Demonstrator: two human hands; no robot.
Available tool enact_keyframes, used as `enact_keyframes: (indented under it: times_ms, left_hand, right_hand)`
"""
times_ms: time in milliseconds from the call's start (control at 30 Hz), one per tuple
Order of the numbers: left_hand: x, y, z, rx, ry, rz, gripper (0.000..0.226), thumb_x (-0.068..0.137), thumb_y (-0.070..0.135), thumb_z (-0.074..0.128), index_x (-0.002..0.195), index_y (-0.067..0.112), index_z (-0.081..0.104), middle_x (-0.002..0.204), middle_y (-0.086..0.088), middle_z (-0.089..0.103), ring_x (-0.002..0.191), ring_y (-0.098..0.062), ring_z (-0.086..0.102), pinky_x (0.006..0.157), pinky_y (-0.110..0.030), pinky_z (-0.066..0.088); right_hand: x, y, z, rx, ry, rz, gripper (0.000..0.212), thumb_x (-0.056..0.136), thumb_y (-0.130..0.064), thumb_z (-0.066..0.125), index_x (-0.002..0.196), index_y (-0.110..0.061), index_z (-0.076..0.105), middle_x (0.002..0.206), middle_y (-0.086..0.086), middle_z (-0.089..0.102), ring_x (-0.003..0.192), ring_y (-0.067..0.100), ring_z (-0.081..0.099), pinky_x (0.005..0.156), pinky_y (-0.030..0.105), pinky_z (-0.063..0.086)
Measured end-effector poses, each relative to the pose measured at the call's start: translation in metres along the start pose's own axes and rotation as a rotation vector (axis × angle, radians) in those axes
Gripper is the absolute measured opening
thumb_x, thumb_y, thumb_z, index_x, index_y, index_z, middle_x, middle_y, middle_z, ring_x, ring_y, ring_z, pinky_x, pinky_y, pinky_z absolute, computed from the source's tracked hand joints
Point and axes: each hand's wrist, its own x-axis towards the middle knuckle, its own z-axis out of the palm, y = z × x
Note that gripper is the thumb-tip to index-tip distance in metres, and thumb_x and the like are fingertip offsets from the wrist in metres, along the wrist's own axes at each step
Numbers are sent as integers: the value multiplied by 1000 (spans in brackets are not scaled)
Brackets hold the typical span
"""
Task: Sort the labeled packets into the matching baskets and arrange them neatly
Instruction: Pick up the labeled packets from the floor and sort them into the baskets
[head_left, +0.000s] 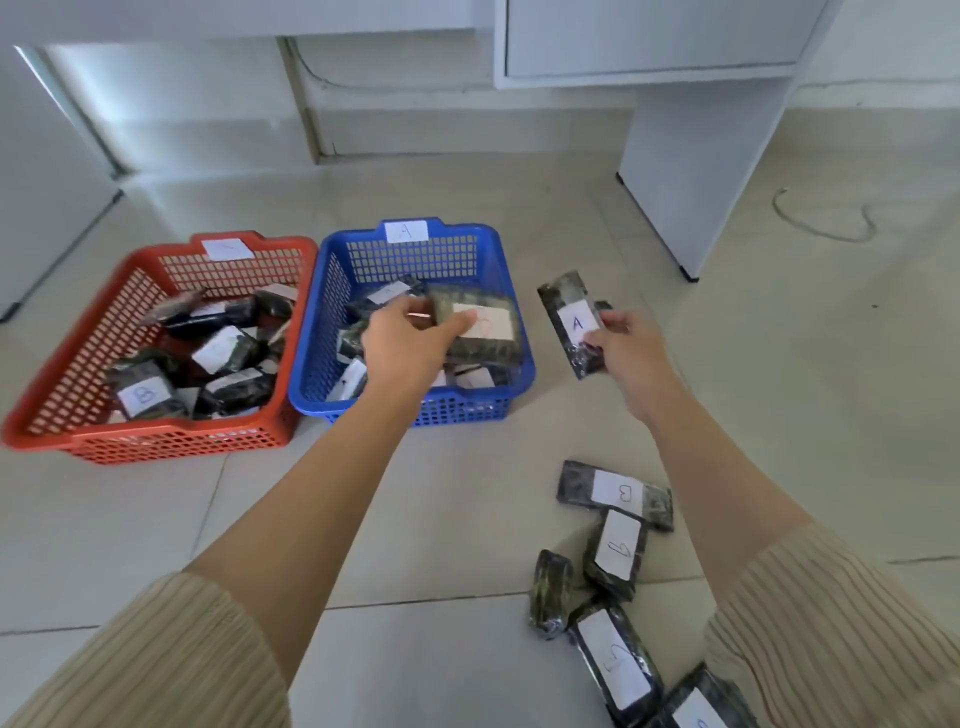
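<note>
Our left hand reached over the blue basket at twelve o'clock. Its fingers and thumb were clasped on the left end of a dark packet whose white label was too blurred to read. That packet sat tilted on top of the other packets in the basket, which carried an A tag on its far rim.

At one o'clock our right hand pinched the lower end of the A packet, holding it up just to the right of the blue basket. The red basket stood just beside the blue one at ten o'clock, with several packets inside, one of them a B packet.

At five o'clock the loose packets lay clustered on the tiled floor, three showing B.
</note>
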Motion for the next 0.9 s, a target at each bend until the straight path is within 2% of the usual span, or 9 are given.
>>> enact_keyframes:
  times_ms: [100, 167, 333, 467, 533, 600, 667, 767, 900]
  left_hand:
    - [26, -10, -50, -120, 178, -42, 45, 69, 32, 81, 104, 9, 65, 95, -2, 70, 86, -17, 68, 81, -36, 57]
    - [42, -21, -78, -145, 254, -50, 36, 69, 34, 82, 94, 13, 65, 93, -3, 70, 86, -19, 68, 82, -38, 56]
    - [62, -56, -118, -213, 353, -168, 35, 71, 34, 80, 96, 15, 64, 93, -1, 70, 84, -18, 68, 82, -37, 56]
    - [68, -74, -137, -311, 440, -254, 42, 69, 39, 80, 100, 15, 65, 93, 1, 70, 88, -20, 69, 85, -38, 56]
    - [71, -77, -151, -327, 473, -254, 48, 69, 39, 80, 106, 13, 65, 93, 0, 70, 88, -21, 69, 84, -38, 56]
    - [78, -80, -172, -313, 504, -231, 44, 68, 41, 80, 101, 15, 66, 93, -1, 71, 85, -20, 70, 82, -39, 57]
    - [85, -84, -194, -277, 518, -229, 35, 69, 37, 80, 94, 17, 65, 93, -2, 71, 82, -19, 70, 80, -37, 57]
    - [95, -90, -215, -243, 478, -265, 31, 78, 20, 76, 103, 13, 59, 103, -7, 67, 79, -18, 70, 71, -28, 57]
    - [109, -92, -215, -188, 398, -265, 42, 79, 10, 74, 113, 10, 51, 111, -10, 61, 81, -21, 69, 59, -22, 56]
  right_hand:
    - [-11, -18, 45, 19, -27, -40, 34, 83, 2, 60, 113, -10, 52, 105, 11, 60, 86, 21, 60, 75, 34, 50]
    - [-19, -20, 72, -38, -83, -32, 32, 85, -2, 61, 112, -13, 49, 106, 8, 60, 90, 21, 62, 77, 35, 52]
    - [-27, 6, 109, -547, -31, -256, 27, 88, -14, 61, 113, -6, 52, 112, 10, 56, 98, 28, 57, 84, 37, 44]
    - [-32, 20, 122, -902, 61, -394, 28, 92, -22, 55, 114, -6, 62, 122, 14, 50, 116, 31, 41, 97, 35, 32]
    - [-41, 13, 131, -869, 216, -528, 26, 90, -26, 58, 110, -11, 63, 117, 11, 52, 113, 31, 40, 93, 38, 33]
    - [-50, 3, 151, -755, 232, -769, 21, 87, -25, 62, 102, -10, 64, 107, 9, 57, 104, 31, 45, 87, 42, 39]
    - [-61, -2, 180, -691, 26, -955, 20, 88, -24, 61, 100, -9, 62, 102, 8, 57, 99, 27, 49, 85, 39, 44]
    - [-77, -7, 229, -734, -379, -991, 34, 95, -30, 51, 120, -7, 55, 118, 9, 54, 113, 26, 48, 92, 38, 45]
    - [-86, -3, 273, -1064, -606, -829, 59, 102, -36, 30, 149, -3, 17, 157, 11, 15, 146, 24, 9, 117, 34, 14]
